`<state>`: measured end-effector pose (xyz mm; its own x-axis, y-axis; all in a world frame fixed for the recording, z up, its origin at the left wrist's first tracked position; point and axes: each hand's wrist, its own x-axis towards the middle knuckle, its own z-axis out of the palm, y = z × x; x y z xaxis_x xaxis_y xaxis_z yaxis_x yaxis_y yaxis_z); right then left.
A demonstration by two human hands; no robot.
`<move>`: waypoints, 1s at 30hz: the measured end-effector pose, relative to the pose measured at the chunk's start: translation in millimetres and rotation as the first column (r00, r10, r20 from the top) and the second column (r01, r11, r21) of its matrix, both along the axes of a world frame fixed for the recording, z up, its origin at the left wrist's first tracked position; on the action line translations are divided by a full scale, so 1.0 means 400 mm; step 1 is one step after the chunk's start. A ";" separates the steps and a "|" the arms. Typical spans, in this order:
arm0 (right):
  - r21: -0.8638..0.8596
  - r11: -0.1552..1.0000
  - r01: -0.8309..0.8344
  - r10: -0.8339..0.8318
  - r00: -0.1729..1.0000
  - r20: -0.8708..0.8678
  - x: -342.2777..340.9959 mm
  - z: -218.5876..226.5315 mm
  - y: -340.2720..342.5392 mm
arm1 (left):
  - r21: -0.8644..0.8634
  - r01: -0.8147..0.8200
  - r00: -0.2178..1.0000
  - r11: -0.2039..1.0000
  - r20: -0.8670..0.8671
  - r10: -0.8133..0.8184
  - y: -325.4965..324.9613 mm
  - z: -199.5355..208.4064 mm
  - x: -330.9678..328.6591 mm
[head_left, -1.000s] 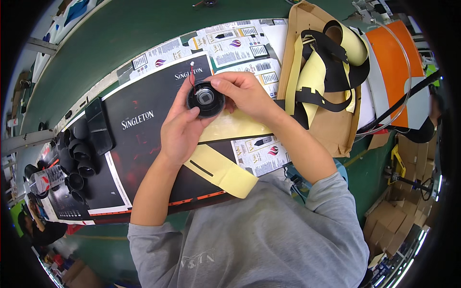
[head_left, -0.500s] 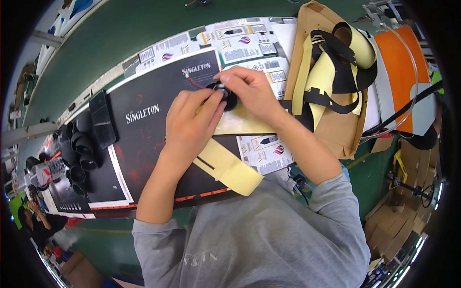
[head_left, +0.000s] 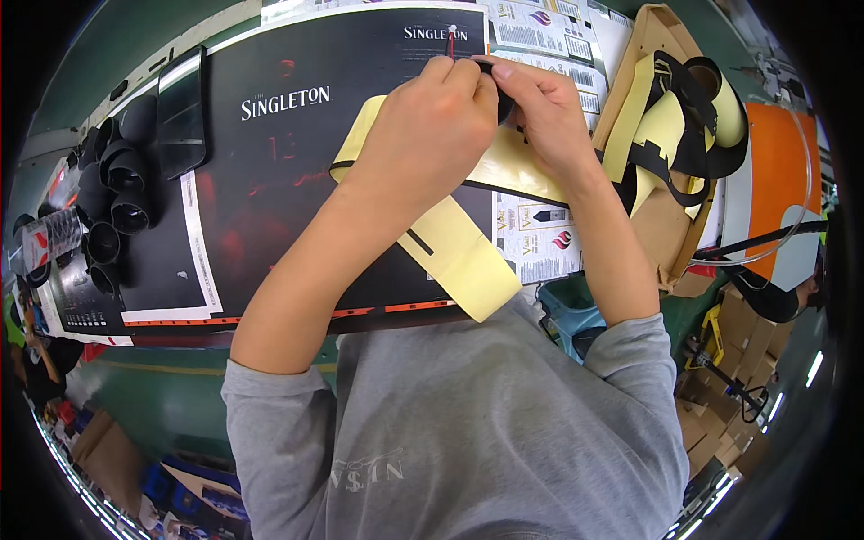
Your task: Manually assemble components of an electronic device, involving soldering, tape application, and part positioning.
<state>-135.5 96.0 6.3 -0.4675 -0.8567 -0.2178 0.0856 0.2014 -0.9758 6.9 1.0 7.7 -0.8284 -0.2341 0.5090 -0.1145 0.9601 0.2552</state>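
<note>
1. The right hand (head_left: 551,106) is closed in a pinch, thumb on the near face of a small black part (head_left: 504,94). Its other fingers curl toward the far side, which probably steadies the part's rim.
2. The left hand (head_left: 441,117) is knuckles-up, fingers bent in tightly against the same part. Its fingertips are hidden, so I cannot tell exactly what they pinch; the two-sided hold would help stop the part from twisting.
3. The part is raised over the right edge of the black sheet (head_left: 261,180), near its far corner. A thin red wire (head_left: 452,42) stands out past the left knuckles above that corner, perhaps left free so that the fingers do not trap it.
4. Under the forearm, a slotted yellow strip (head_left: 472,270) slants across the sheet's near right corner. A second yellow piece (head_left: 517,166) lies past its right edge; whether the two join is hidden.
5. Right of the sheet, a cardboard tray (head_left: 700,236) keeps loose yellow-and-black bands (head_left: 661,126) together, seemingly within easy reach.
6. At the sheet's far left edge lies a dark phone-like device (head_left: 183,112). Beyond that edge, black tubular pieces (head_left: 131,171) cluster beside a clear bottle (head_left: 56,236), apparently grouped to leave working room.
</note>
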 end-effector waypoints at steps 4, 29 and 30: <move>-0.017 1.000 -0.027 0.026 1.000 -0.009 0.001 -0.005 0.002 | 0.024 0.016 1.000 1.000 0.010 -0.016 0.000 0.007 0.000; -0.242 0.970 -0.025 0.018 0.999 -0.031 0.021 -0.010 -0.005 | 0.984 0.176 0.979 0.009 -0.176 0.101 0.023 -0.045 -0.016; -0.258 0.966 -0.021 -0.002 0.996 -0.087 0.019 -0.019 -0.004 | 0.982 0.188 0.979 0.005 -0.188 0.078 0.022 -0.049 -0.017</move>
<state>-128.0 94.5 -1.3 -0.4663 -0.8831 0.0522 -0.0010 -0.0584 -0.9983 0.0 9.9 -11.9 -0.8153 -0.5736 -0.0795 0.0880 -0.2584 0.9620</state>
